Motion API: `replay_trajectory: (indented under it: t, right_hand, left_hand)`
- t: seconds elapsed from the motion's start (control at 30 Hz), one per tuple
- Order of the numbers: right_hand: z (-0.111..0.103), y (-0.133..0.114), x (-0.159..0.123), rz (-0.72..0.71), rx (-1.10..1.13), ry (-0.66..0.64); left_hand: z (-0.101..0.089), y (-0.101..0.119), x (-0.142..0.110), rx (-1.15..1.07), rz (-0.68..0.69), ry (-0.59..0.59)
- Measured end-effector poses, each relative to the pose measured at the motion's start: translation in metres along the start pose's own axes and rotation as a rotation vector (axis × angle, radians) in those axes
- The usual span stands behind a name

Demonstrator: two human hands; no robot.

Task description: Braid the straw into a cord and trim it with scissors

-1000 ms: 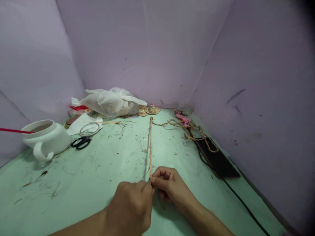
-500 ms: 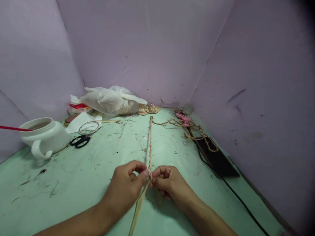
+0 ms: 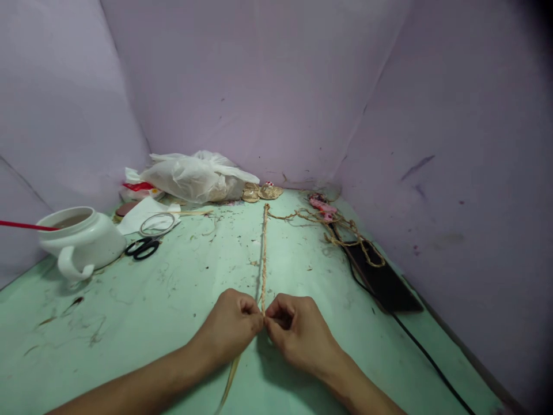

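A tan braided fiber cord [image 3: 265, 253] runs straight from the far part of the table to my two hands. My left hand [image 3: 237, 323] is closed, thumb and fingers pinching at the near end of the braid. Right beside it, my right hand [image 3: 298, 328] pinches the same end from the other side, fingertips almost touching the left ones. A loose flat fiber strand [image 3: 231, 377] hangs from under my left hand toward the front edge. The exact crossing of the strands is hidden by my fingers.
On the left stand a white pot [image 3: 93, 239] with a red stick [image 3: 26, 225] and black-handled scissors [image 3: 142, 248]. A plastic bag [image 3: 199, 176] lies at the back. To the right are a pink glue gun [image 3: 323, 208], twisted cord [image 3: 354, 230] and a dark flat device [image 3: 384, 282] with a cable.
My left hand has turned and closed more tightly at the braid's end. The two hands have come closer together, and less of the loose strand shows.
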State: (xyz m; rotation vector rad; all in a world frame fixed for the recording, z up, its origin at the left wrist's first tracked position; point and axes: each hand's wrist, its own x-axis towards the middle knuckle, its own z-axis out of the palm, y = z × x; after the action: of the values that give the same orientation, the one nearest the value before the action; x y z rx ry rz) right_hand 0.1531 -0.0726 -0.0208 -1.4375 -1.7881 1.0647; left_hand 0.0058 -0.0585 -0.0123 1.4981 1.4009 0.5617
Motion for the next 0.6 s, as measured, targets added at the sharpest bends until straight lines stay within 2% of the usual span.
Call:
replay_trajectory:
  t: [0.1, 0.27, 0.47, 0.6]
  right_hand:
    - [-0.006, -0.001, 0.0, 0.032, -0.055, -0.027]
    - [-0.012, -0.003, -0.003, 0.124, 0.011, -0.179]
    - [-0.014, -0.012, -0.011, -0.073, -0.069, -0.286]
    - [-0.015, -0.014, -0.012, -0.164, -0.095, -0.308]
  left_hand:
    - [0.001, 0.002, 0.0, 0.032, 0.002, 0.0]
    - [0.001, 0.004, -0.003, 0.022, -0.026, -0.016]
    - [0.002, 0.002, -0.005, -0.167, -0.079, -0.089]
    - [0.001, 0.004, -0.006, -0.182, -0.042, -0.086]
